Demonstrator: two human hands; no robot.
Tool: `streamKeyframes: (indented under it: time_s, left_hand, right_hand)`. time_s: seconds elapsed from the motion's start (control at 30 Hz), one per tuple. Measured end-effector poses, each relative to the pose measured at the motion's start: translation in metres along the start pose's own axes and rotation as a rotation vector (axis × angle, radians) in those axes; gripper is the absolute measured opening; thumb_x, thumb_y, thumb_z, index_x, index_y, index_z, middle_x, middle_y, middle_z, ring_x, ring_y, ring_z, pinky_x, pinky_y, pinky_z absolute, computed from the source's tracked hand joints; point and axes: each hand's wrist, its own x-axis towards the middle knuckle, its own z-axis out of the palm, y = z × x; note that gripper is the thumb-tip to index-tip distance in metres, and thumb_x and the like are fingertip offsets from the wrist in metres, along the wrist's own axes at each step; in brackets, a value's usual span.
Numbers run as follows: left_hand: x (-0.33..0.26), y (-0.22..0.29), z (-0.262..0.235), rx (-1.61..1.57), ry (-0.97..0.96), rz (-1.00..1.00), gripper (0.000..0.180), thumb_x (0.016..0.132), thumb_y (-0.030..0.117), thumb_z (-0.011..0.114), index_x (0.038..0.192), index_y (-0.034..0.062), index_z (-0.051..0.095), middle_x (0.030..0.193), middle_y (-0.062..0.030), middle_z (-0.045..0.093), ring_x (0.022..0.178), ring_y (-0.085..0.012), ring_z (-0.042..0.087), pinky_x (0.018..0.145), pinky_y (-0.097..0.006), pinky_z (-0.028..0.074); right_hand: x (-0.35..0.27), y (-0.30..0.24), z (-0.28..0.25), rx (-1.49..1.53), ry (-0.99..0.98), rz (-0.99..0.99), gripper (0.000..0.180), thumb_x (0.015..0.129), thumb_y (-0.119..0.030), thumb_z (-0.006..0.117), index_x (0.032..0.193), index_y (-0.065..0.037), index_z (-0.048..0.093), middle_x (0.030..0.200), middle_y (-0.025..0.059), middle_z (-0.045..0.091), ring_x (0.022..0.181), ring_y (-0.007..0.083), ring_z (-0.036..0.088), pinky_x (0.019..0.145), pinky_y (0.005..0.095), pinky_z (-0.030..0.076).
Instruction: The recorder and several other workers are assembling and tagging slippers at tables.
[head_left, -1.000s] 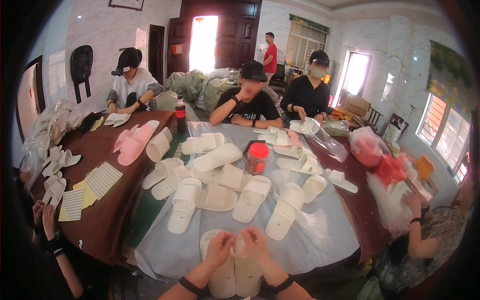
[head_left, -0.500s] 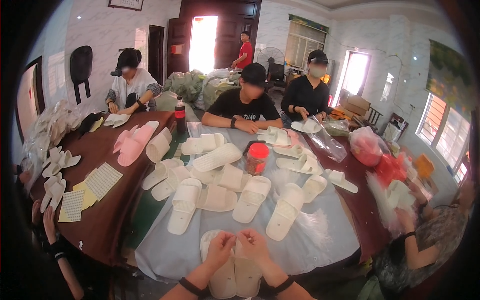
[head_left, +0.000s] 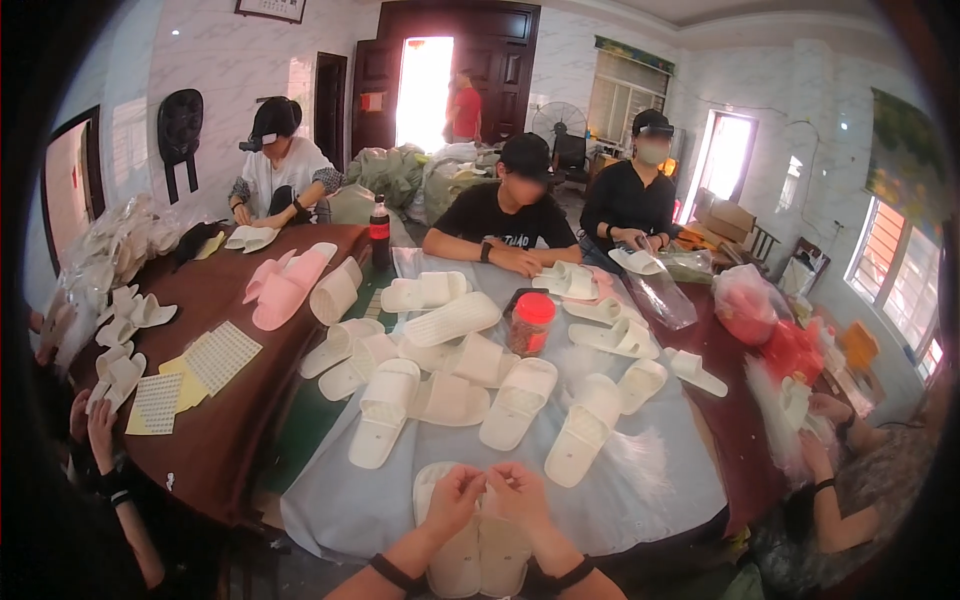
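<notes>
Over a pair of white slippers (head_left: 478,560) at the near edge of the grey cloth, both my hands hover with fingertips pinched close together. My left hand (head_left: 455,503) is closed in a pinch, and whatever it holds is too small to make out. Closed in the same way, my right hand (head_left: 516,495) nearly meets it at the fingertips. The hands and wrists partly cover the slippers below. Beyond them lie more white slippers, among them one with a textured strap (head_left: 383,412), another (head_left: 518,403) in the middle and one (head_left: 583,430) to its right.
A red-lidded jar (head_left: 531,325) stands among the slippers, and a dark drink bottle (head_left: 380,232) at the back. Thin clear strands (head_left: 645,468) lie at right. Pink slippers (head_left: 288,285) and sticker sheets (head_left: 222,356) lie on the brown cloth (head_left: 215,445). Several people work around the table.
The view has shifted slightly, so the table sits a little further right and lower. My hands stay pinched together above the slippers. A person in red at the back has turned toward the doorway.
</notes>
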Motion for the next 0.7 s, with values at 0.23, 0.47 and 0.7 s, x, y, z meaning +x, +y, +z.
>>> streamKeyframes:
  time_s: [0.23, 0.47, 0.7]
  left_hand:
    - [-0.001, 0.002, -0.002, 0.013, 0.019, 0.023, 0.01, 0.085, 0.011, 0.053, 0.085, 0.0012, 0.053, 0.072, -0.0012, 0.056, 0.066, -0.0057, 0.051, 0.058, -0.019, 0.041]
    - [-0.003, 0.008, -0.001, 0.029, -0.011, 0.017, 0.009, 0.084, 0.009, 0.054, 0.084, 0.0001, 0.053, 0.072, -0.0018, 0.056, 0.067, -0.0069, 0.052, 0.062, -0.02, 0.043]
    - [-0.003, 0.0, -0.002, -0.043, 0.027, 0.005, 0.009, 0.084, 0.009, 0.054, 0.084, 0.0008, 0.053, 0.072, -0.0019, 0.057, 0.067, -0.0072, 0.052, 0.062, -0.02, 0.043]
  right_hand:
    - [-0.006, -0.015, 0.005, 0.005, 0.058, -0.044, 0.013, 0.077, -0.015, 0.063, 0.083, -0.003, 0.062, 0.07, 0.0013, 0.06, 0.058, 0.0048, 0.051, 0.05, 0.0181, 0.04]
    - [-0.002, 0.0, 0.002, -0.04, 0.078, -0.047, 0.016, 0.077, -0.017, 0.064, 0.083, -0.002, 0.061, 0.067, -0.0011, 0.058, 0.055, 0.0041, 0.047, 0.048, 0.019, 0.039]
    - [-0.005, -0.008, 0.002, 0.157, 0.105, 0.038, 0.013, 0.079, -0.014, 0.06, 0.085, -0.003, 0.06, 0.073, 0.001, 0.059, 0.062, 0.0059, 0.053, 0.054, 0.0197, 0.042]
